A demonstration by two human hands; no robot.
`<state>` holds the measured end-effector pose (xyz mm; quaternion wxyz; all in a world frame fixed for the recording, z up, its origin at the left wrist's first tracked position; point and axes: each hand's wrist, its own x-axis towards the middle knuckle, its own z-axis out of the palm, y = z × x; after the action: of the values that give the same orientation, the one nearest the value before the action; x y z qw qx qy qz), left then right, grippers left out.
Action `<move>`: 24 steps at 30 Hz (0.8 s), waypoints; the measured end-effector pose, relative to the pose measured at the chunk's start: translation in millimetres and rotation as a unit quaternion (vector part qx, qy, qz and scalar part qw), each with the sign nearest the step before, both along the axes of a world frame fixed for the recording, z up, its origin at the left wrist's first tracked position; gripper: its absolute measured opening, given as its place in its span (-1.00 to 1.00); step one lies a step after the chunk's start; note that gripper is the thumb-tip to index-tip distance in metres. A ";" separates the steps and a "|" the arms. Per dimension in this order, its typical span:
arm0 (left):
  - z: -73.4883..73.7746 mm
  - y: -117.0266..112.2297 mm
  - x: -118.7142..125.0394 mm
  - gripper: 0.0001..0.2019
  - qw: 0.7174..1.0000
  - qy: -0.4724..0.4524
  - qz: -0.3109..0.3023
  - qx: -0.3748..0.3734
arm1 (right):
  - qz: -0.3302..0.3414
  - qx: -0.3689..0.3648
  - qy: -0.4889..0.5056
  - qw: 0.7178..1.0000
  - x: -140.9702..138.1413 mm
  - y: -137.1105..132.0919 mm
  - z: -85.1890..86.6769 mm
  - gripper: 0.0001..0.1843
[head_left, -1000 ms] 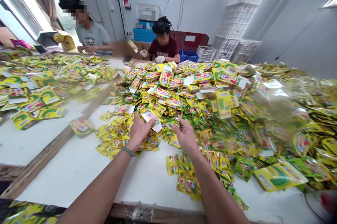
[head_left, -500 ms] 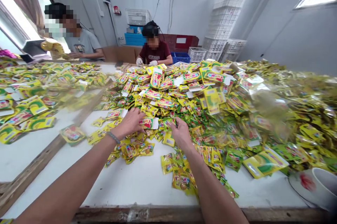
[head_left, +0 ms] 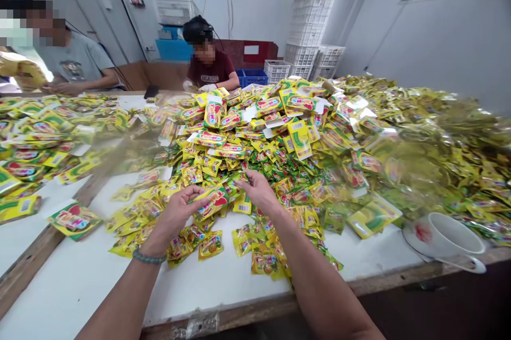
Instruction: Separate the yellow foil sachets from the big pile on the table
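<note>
My left hand (head_left: 184,211) is closed on a small yellow, green and red carton (head_left: 214,201), thumb on its printed face. The carton is tilted a little above the packets on the table. At its right end my right hand (head_left: 257,189) has thumb and forefinger pinched together; what lies between these fingertips is hard to make out among the green wrappers. Below and left of the carton are loose yellow packets (head_left: 210,245). More yellow packets (head_left: 265,260) lie below my right wrist. Behind both hands rises a heap of cartons and green packets (head_left: 223,150).
A white mug (head_left: 419,239) stands near the right front table edge. A wooden strip (head_left: 35,255) crosses the table at left, with a flat carton (head_left: 74,220) on it. Two people sit across the table, one wearing white gloves. White crates (head_left: 309,21) are stacked by the back wall.
The carton has been lifted and tilted toward me in my left hand, its white flap now out of sight. My right hand stays at its right end. The view has swung right.
</note>
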<state>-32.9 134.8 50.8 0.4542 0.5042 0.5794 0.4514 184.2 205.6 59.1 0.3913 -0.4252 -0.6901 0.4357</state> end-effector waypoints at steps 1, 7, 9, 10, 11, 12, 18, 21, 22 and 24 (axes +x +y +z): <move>0.0 -0.4 1.2 -0.60 1.000 -0.010 -0.016 -0.008 | 0.001 0.015 -0.009 1.000 -1.2 -0.2 -1.1 -0.66; 5.9 -3.3 17.6 -0.48 0.990 -0.114 -0.013 -0.079 | -0.088 0.068 -0.004 0.994 -18.1 -6.8 -14.4 -0.73; 4.9 -3.0 21.5 -0.43 0.981 -0.164 0.002 -0.105 | -0.104 0.066 0.000 0.992 -21.7 -9.6 -15.4 -0.72; 3.8 -2.6 22.0 -0.42 0.975 -0.191 0.005 -0.114 | -0.104 0.059 0.008 0.993 -22.2 -10.3 -14.7 -0.71; 2.7 -2.3 21.6 -0.43 0.968 -0.220 0.005 -0.121 | -0.097 0.048 0.019 0.994 -21.6 -10.5 -13.3 -0.69; 1.7 -2.1 20.4 -0.44 0.961 -0.247 0.001 -0.126 | -0.084 0.034 0.033 0.995 -20.4 -10.3 -11.2 -0.67; 1.4 -3.8 14.3 -0.54 0.932 -0.337 -0.004 -0.129 | -0.054 0.056 0.041 0.996 -17.1 -14.4 2.1 -0.64; 2.2 -3.6 16.6 -0.57 0.934 -0.341 0.015 -0.110 | -0.090 0.096 0.023 0.991 -23.1 -22.1 3.8 -0.75; 2.6 -3.4 17.7 -0.56 0.934 -0.339 0.021 -0.107 | -0.094 0.100 0.015 0.990 -24.5 -24.1 4.2 -0.80; 3.8 -3.0 19.8 -0.54 0.936 -0.336 0.031 -0.106 | -0.093 0.111 -0.014 0.989 -25.2 -26.4 5.9 -0.87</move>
<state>-13.1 131.9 54.5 0.6589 0.2544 0.4527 0.5442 159.0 179.1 65.1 0.4649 -0.4476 -0.6971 0.3124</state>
